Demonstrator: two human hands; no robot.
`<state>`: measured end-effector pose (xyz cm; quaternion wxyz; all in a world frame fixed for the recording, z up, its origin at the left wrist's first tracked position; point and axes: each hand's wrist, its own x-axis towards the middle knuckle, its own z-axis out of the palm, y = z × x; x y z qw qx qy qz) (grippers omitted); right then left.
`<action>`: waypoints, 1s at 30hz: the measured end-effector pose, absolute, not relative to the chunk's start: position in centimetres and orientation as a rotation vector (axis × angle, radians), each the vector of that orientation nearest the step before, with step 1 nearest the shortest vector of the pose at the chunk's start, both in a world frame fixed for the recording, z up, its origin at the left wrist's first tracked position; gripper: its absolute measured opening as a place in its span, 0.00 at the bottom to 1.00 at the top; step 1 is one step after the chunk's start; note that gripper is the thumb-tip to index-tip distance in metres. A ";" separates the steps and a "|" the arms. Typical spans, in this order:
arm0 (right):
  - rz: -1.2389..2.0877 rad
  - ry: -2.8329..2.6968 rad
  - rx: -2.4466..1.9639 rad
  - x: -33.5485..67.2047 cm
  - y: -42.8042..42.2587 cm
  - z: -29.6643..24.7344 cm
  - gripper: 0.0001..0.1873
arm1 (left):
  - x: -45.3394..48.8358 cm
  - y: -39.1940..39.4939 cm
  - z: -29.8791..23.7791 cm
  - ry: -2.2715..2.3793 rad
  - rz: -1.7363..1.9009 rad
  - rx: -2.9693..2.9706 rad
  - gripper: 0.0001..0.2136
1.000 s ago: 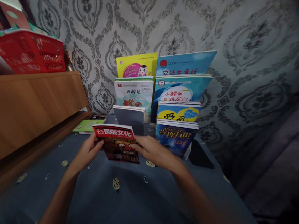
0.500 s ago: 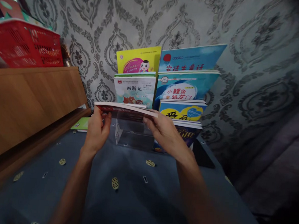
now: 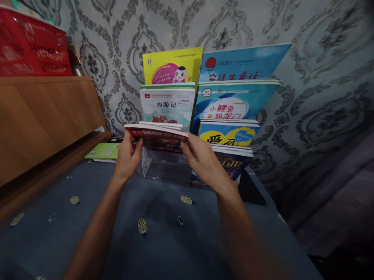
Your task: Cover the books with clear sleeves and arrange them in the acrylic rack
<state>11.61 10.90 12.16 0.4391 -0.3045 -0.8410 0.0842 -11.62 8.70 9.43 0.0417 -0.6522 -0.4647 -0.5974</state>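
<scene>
Both my hands hold a red-covered book point(image 3: 157, 137) level above the front left step of a clear tiered display stand point(image 3: 164, 168). My left hand point(image 3: 127, 156) pinches the book's left edge. My right hand point(image 3: 202, 159) grips its right edge. Behind it stand a white book point(image 3: 166, 106) and a yellow one point(image 3: 172, 65). The right column holds a dark blue book point(image 3: 233, 165), a yellow-and-blue one point(image 3: 227, 133) and two blue ones point(image 3: 233, 99) above.
The stand sits on a blue patterned cloth point(image 3: 154, 236) against a grey patterned wall. A wooden cabinet point(image 3: 31, 120) with a red basket point(image 3: 27, 45) on top stands left. A green book point(image 3: 104, 151) lies flat left of the stand. A dark object point(image 3: 252, 191) lies right.
The red book went from lying face-up low over the cloth to being lifted and tipped flat, then moved toward the stand's front left step. The grey book there is no longer visible.
</scene>
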 end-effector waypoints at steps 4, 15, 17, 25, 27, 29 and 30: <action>0.217 -2.078 -0.746 11.5 11.2 11.9 0.12 | -11.8 9.2 9.1 -1.398 -1.844 -1.996 0.16; 0.182 -2.016 -0.723 11.1 12.4 11.0 0.11 | -11.8 9.9 8.5 -1.347 -1.937 -2.031 0.16; 0.197 -2.027 -0.742 11.2 12.7 10.7 0.10 | -11.9 10.1 8.3 -1.365 -1.908 -2.048 0.16; 0.250 -2.009 -0.833 10.8 12.5 10.8 0.15 | -11.5 10.8 8.6 -1.408 -1.819 -1.994 0.15; 0.265 -1.991 -0.849 10.7 12.5 10.8 0.20 | -11.5 11.4 8.8 -1.413 -1.782 -2.000 0.14; 0.276 -1.977 -0.846 10.5 12.6 10.7 0.24 | -11.5 12.1 9.2 -1.412 -1.743 -2.010 0.13; 0.285 -1.972 -0.844 10.4 12.7 10.6 0.26 | -11.5 12.5 9.4 -1.410 -1.726 -2.006 0.13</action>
